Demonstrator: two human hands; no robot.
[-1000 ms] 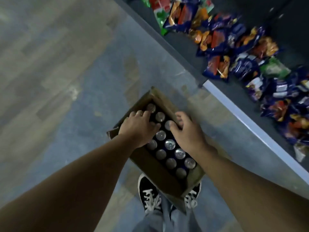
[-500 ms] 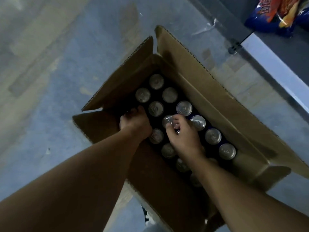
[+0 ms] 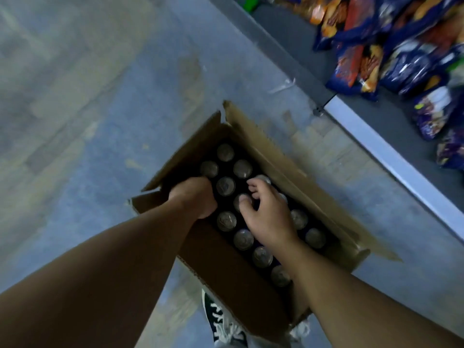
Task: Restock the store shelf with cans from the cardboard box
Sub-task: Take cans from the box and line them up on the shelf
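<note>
Head view: your cardboard box (image 3: 226,267) sits flaps-open on a worn blue-grey floor (image 3: 100,121) with pale plank-like patches, near the shelf (image 3: 391,151) at right, whose dark deck carries heaped snack bags (image 3: 351,64). The cans (image 3: 226,221) stand upright in rows inside the box. Your left grip (image 3: 193,197) is sunk among them by the left wall, fingers hidden, and your right grip (image 3: 268,217) curls over the lids, thumb on one; I cannot tell whether either clasps a can.

One cardboard box (image 3: 221,262), about thirteen cans (image 3: 226,221)
</note>
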